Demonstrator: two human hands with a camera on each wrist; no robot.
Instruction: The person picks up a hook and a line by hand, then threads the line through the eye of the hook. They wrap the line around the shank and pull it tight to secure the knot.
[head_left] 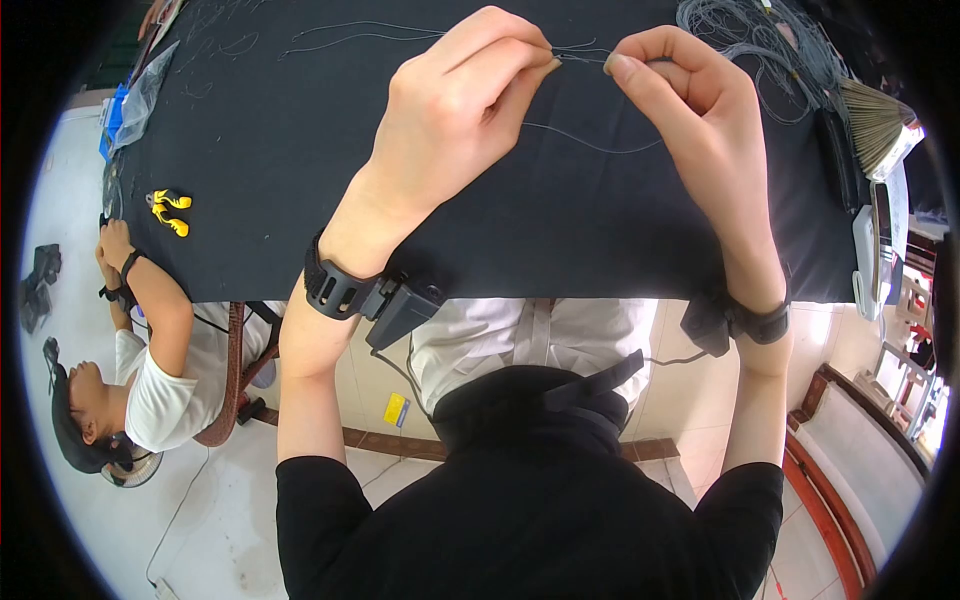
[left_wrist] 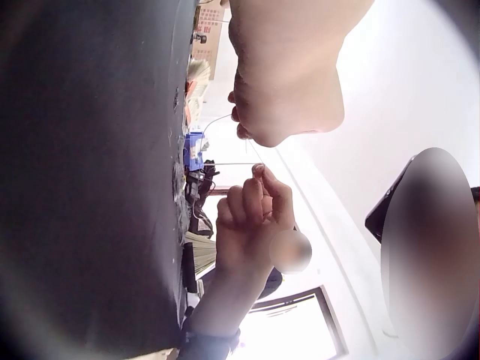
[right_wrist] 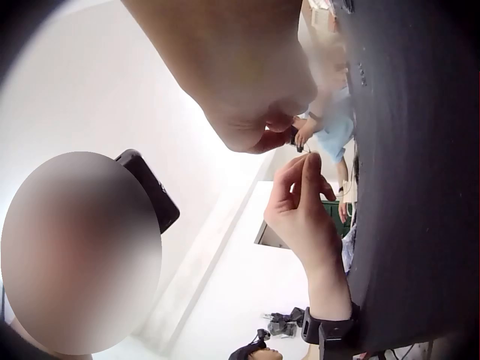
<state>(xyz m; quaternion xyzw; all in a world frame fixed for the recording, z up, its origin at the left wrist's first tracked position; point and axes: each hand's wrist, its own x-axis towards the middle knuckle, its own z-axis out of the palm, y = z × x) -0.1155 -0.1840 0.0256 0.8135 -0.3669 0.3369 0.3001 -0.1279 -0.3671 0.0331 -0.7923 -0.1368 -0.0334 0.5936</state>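
Both hands are raised over the black cloth in the head view. The left hand (head_left: 460, 105) pinches thin grey cord (head_left: 375, 30) between thumb and fingertips, and loose ends trail away to the left. Just to its right, the right hand (head_left: 695, 105) pinches the cord between thumb and index finger, its other fingers curled. A short length of cord spans the small space between the fingertips. Below, another strand (head_left: 600, 148) curves between the hands. In the left wrist view the right hand (left_wrist: 251, 217) has a thin line at its fingertips. The left hand (right_wrist: 304, 206) shows in the right wrist view.
Yellow-and-black cutters (head_left: 170, 212) lie at the left on the black cloth (head_left: 300, 220). A tangled bundle of grey cord (head_left: 745, 45) and a fanned stack of strips (head_left: 875, 130) are at the upper right. Another person (head_left: 165, 340) sits at the table's left side.
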